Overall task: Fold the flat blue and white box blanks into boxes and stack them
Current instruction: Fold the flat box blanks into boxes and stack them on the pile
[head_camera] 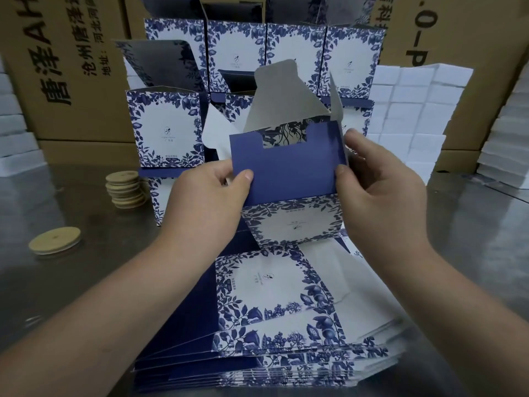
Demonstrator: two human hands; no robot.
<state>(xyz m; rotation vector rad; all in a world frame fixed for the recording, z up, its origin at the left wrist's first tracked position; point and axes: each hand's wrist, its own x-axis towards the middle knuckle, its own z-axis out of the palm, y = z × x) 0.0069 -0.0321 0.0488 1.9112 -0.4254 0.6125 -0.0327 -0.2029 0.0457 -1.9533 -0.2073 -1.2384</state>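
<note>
Head view: mid-fold on one box (286,167), held up over the bench (71,282), navy flap pinched at each side edge between thumb and fingers (356,140) of left hand (206,196) and right hand (380,190). Behind, finished boxes (166,130) already stacked in rows; below, thick pile of flat blanks (272,310) left to fold. Fingers behind card hidden; stack top cut off.

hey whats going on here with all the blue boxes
A person is folding one box blank in the air. The left hand pinches its left edge, the right hand its right edge, and the grey end flaps are not yet tucked. A pile of flat blanks lies below on the metal table; folded boxes stand stacked behind.
</note>
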